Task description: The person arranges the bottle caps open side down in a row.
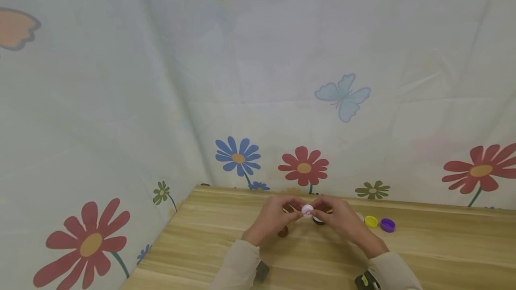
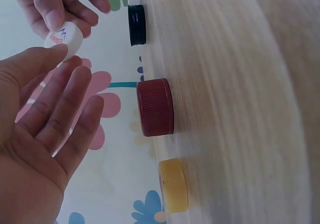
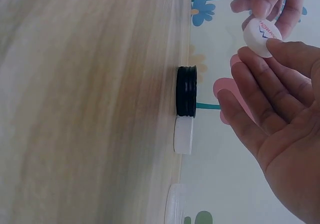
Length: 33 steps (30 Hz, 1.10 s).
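A round white bottle cap (image 1: 307, 210) with red and blue print on its top is held above the table between both hands. My left hand (image 1: 271, 219) pinches one edge with thumb and fingertips. From the opposite side, my right hand (image 1: 346, 222) pinches it the same way. The print on the white cap shows in both wrist views. Below the hands stand a dark red ribbed cap (image 2: 155, 108), an orange-yellow cap (image 2: 173, 185) and a black cap (image 3: 186, 92). Beside the black one is a smaller white cap (image 3: 183, 135).
To the right on the wooden table (image 1: 443, 245) lie a yellow cap (image 1: 371, 222) and a purple cap (image 1: 388, 225). A clear ribbed cap (image 3: 174, 204) stands farther along in the right wrist view. A flower-printed curtain (image 1: 262, 79) hangs behind the table.
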Each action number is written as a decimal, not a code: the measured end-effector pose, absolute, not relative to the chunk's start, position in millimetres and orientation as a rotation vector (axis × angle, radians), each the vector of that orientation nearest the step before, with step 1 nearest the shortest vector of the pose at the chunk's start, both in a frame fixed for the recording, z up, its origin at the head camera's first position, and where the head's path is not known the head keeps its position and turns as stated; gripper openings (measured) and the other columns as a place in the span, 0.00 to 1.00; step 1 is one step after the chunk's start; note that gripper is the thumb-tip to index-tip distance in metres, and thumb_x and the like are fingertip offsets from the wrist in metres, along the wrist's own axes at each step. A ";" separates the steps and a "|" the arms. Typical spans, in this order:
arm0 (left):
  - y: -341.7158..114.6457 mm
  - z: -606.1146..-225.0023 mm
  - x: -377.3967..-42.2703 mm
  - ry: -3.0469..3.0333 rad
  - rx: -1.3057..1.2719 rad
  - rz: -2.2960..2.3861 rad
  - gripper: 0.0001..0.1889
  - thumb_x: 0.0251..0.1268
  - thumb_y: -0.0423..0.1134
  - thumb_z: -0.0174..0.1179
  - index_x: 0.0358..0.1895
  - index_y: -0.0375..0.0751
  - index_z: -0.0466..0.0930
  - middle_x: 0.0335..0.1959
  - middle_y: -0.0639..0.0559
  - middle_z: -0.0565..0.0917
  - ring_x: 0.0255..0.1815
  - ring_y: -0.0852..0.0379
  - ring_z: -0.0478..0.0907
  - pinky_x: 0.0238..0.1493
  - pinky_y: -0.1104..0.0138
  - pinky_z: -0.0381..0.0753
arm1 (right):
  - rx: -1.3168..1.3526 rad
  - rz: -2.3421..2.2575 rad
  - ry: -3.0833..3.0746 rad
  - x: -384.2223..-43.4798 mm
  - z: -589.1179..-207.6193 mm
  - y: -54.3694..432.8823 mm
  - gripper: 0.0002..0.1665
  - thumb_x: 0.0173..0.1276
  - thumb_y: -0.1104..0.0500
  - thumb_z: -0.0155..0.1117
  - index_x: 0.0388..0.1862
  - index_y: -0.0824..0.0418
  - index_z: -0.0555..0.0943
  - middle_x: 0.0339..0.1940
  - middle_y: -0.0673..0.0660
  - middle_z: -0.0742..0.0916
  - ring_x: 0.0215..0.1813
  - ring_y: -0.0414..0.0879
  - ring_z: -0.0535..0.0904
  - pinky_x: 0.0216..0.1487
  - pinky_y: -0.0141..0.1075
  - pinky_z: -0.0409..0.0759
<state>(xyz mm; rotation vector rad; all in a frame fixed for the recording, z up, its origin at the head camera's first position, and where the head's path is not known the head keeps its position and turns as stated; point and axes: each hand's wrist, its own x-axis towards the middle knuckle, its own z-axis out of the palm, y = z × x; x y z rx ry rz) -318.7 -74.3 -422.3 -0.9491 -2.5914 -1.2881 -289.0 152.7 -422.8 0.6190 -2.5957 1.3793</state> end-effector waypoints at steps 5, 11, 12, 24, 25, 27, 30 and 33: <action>-74.6 -422.5 -319.8 -2.579 -0.995 -1.274 0.13 0.69 0.32 0.73 0.53 0.46 0.91 0.40 0.55 0.92 0.35 0.63 0.86 0.36 0.72 0.84 | 0.589 1.405 -2.594 -288.1 -422.6 151.6 0.05 0.77 0.61 0.69 0.48 0.60 0.87 0.43 0.50 0.90 0.46 0.48 0.87 0.44 0.40 0.85; -74.7 -423.1 -320.6 -2.597 -0.997 -1.277 0.15 0.67 0.32 0.74 0.55 0.47 0.91 0.40 0.54 0.92 0.34 0.65 0.85 0.33 0.72 0.84 | 0.603 1.410 -2.590 -287.7 -422.3 151.5 0.07 0.77 0.60 0.69 0.49 0.61 0.86 0.43 0.50 0.90 0.47 0.48 0.87 0.46 0.40 0.85; -74.8 -423.4 -320.7 -2.598 -0.995 -1.278 0.15 0.67 0.32 0.74 0.55 0.47 0.92 0.39 0.54 0.92 0.34 0.65 0.85 0.33 0.72 0.84 | 0.615 1.409 -2.587 -287.8 -422.3 151.7 0.07 0.77 0.60 0.69 0.50 0.62 0.86 0.43 0.51 0.90 0.47 0.49 0.87 0.46 0.40 0.85; -74.3 -424.5 -319.9 -2.609 -0.953 -1.291 0.15 0.63 0.35 0.78 0.53 0.48 0.92 0.34 0.61 0.89 0.33 0.65 0.84 0.30 0.71 0.84 | 0.676 1.410 -2.601 -289.6 -422.2 153.0 0.08 0.76 0.60 0.70 0.51 0.59 0.87 0.43 0.49 0.90 0.46 0.47 0.86 0.46 0.40 0.84; -74.4 -424.7 -320.1 -2.616 -0.942 -1.295 0.15 0.63 0.35 0.78 0.53 0.48 0.92 0.33 0.62 0.88 0.33 0.65 0.84 0.29 0.71 0.84 | 0.687 1.411 -2.599 -289.8 -422.2 153.1 0.09 0.76 0.60 0.70 0.52 0.59 0.87 0.43 0.49 0.91 0.46 0.47 0.86 0.47 0.40 0.84; -74.7 -425.1 -320.6 -2.626 -0.928 -1.298 0.15 0.63 0.35 0.78 0.52 0.48 0.92 0.33 0.63 0.88 0.33 0.66 0.84 0.29 0.70 0.84 | 0.714 1.415 -2.592 -290.0 -422.7 153.4 0.10 0.75 0.61 0.71 0.52 0.60 0.87 0.44 0.50 0.91 0.46 0.47 0.86 0.47 0.38 0.84; -74.9 -425.5 -321.0 -2.634 -0.927 -1.270 0.14 0.63 0.36 0.78 0.51 0.47 0.92 0.34 0.63 0.88 0.34 0.66 0.83 0.31 0.71 0.84 | 0.758 1.421 -2.575 -290.1 -423.6 153.5 0.11 0.72 0.65 0.72 0.52 0.62 0.87 0.45 0.52 0.90 0.46 0.47 0.86 0.47 0.37 0.84; -75.1 -425.5 -320.5 -2.647 -0.931 -1.269 0.12 0.63 0.37 0.79 0.49 0.46 0.93 0.36 0.63 0.89 0.32 0.66 0.83 0.28 0.70 0.84 | 0.792 1.412 -2.568 -290.3 -424.8 153.7 0.13 0.69 0.67 0.74 0.51 0.62 0.86 0.45 0.52 0.90 0.46 0.47 0.86 0.47 0.36 0.84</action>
